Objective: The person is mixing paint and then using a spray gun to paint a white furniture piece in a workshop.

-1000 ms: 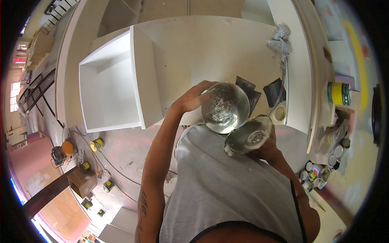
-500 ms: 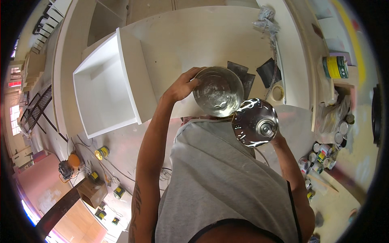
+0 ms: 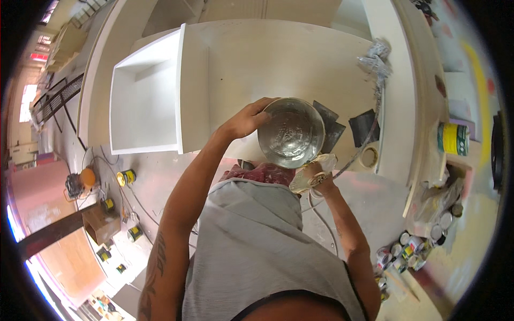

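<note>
A round metal pot (image 3: 292, 134), with a wet-looking shine inside, is tipped so that its open mouth faces up toward me. My left hand (image 3: 250, 119) grips its left rim, thumb over the edge. Just below the pot's lower right edge, my right hand (image 3: 312, 172) is closed around a shiny metal lid (image 3: 327, 160), now tilted so little of its face shows. The fingers there are partly hidden. A bracelet or watch (image 3: 319, 179) sits at the right wrist.
Beyond the pot lies a pale board surface with dark sanding sheets (image 3: 365, 128), a tape roll (image 3: 369, 157) and crumpled plastic (image 3: 376, 59). A white open drawer box (image 3: 147, 104) stands left. Paint cans (image 3: 407, 251) crowd the right; hoses (image 3: 324, 224) cross the floor.
The lid has turned from showing its broad mirror-like face to a steep tilt, and my right hand has come in closer under the pot. The left hand keeps its hold on the pot.
</note>
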Available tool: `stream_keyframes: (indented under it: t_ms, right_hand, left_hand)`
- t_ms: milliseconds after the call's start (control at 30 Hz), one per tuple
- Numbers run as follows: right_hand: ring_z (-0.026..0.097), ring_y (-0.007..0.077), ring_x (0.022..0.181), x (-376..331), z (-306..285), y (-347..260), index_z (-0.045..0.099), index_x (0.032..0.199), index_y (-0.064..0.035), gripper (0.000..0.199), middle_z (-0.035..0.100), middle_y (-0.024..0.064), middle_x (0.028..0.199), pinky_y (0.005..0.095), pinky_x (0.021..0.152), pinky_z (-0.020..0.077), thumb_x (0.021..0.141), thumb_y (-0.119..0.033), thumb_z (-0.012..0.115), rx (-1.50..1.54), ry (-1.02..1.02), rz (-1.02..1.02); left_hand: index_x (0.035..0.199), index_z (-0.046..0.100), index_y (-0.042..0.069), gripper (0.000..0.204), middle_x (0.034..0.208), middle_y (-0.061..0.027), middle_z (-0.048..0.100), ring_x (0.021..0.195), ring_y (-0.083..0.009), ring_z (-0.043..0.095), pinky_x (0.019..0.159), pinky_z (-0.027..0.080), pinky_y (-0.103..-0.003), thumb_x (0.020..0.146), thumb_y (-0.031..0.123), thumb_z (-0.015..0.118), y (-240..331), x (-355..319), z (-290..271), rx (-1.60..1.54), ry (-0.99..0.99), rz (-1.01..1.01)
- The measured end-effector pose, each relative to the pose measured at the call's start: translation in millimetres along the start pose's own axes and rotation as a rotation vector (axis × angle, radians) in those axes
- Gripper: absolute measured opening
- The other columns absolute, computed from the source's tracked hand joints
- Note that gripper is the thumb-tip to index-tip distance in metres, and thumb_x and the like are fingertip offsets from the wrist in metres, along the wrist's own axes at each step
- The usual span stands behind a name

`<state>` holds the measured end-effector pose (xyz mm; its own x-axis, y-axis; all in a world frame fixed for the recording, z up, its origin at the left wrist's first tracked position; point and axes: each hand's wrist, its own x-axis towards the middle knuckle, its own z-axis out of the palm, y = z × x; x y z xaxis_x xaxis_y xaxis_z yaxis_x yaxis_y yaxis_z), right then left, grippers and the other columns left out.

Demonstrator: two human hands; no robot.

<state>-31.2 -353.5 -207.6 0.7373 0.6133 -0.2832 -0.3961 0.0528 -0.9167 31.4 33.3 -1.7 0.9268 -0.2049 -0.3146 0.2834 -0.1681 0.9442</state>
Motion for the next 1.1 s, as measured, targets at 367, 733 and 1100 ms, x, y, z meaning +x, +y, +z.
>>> stream_keyframes:
  t_ms: [367, 733, 1100]
  right_hand:
    - [0.063, 0.0222, 0.116, -43, -3, -12, 0.048, 0.139, -0.0055, 0.075, 0.062, 0.0087, 0.131, 0.0378, 0.1, 0.0527, 0.076, -0.011, 0.088, -0.418, 0.202, -0.194]
    - [0.059, 0.0131, 0.086, -105, 76, -213, 0.063, 0.114, -0.0026, 0.02, 0.064, 0.0035, 0.098, 0.0287, 0.076, 0.0475, 0.098, -0.012, 0.056, -0.239, 0.953, -0.053]
    - [0.056, 0.0366, 0.117, -1, 131, -247, 0.038, 0.15, 0.0026, 0.073, 0.052, 0.019, 0.142, 0.0463, 0.096, 0.0476, 0.098, -0.043, 0.06, -0.693, 0.177, 0.369]
  left_hand:
    - [0.147, 0.048, 0.001, 0.057, 0.141, -0.0185, 0.056, 0.132, -0.0293, 0.051, 0.113, 0.038, -0.04, 0.093, 0.02, 0.047, -1, 2, 12, 0.051, 0.085, 0.061]
    - [0.136, 0.059, 0.006, 0.045, 0.138, -0.0225, 0.056, 0.127, -0.0397, 0.053, 0.108, 0.044, -0.043, 0.095, 0.024, 0.051, -15, -13, 10, 0.23, 0.279, 0.211]
    - [0.135, 0.055, 0.005, 0.056, 0.116, -0.0263, 0.065, 0.1, -0.0437, 0.068, 0.086, 0.054, -0.052, 0.084, 0.029, 0.056, -24, -67, 63, 0.359, 0.485, 0.068]
